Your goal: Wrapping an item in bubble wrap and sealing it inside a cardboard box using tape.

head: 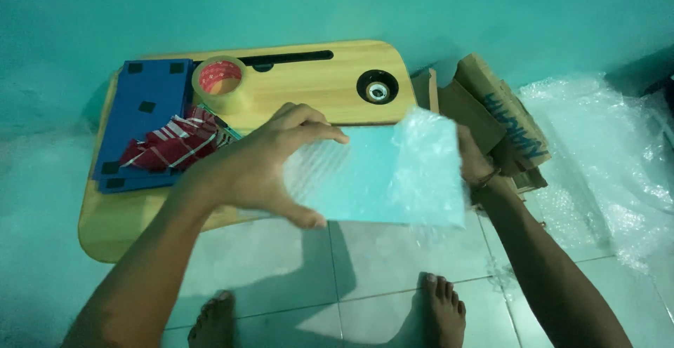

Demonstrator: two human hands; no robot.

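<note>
Bubble wrap (393,172) stretched flat between my two hands, above the floor tiles (281,264).

I judge an even pull keeps it flat. My left hand (263,169) clamps the left edge, thumb beneath and fingers on top; my right hand (474,162) sits mostly hidden behind the right edge, seemingly gripping it. The sheet hangs before the wooden lap table (316,81) with its tape roll (219,81), cardboard (502,109) to the right.

Left hand (263,162) gripping the near-left edge of a flat bubble-wrapped item (382,172); right hand (474,165) mostly hidden behind its right side; behind, a low wooden table (316,81) carrying a tape roll (219,81), blue sheets (151,99) and red striped cloth (172,144); cardboard (502,113) and loose bubble wrap (604,151) at right; bare feet (442,309) on tiled floor (281,264).
</note>
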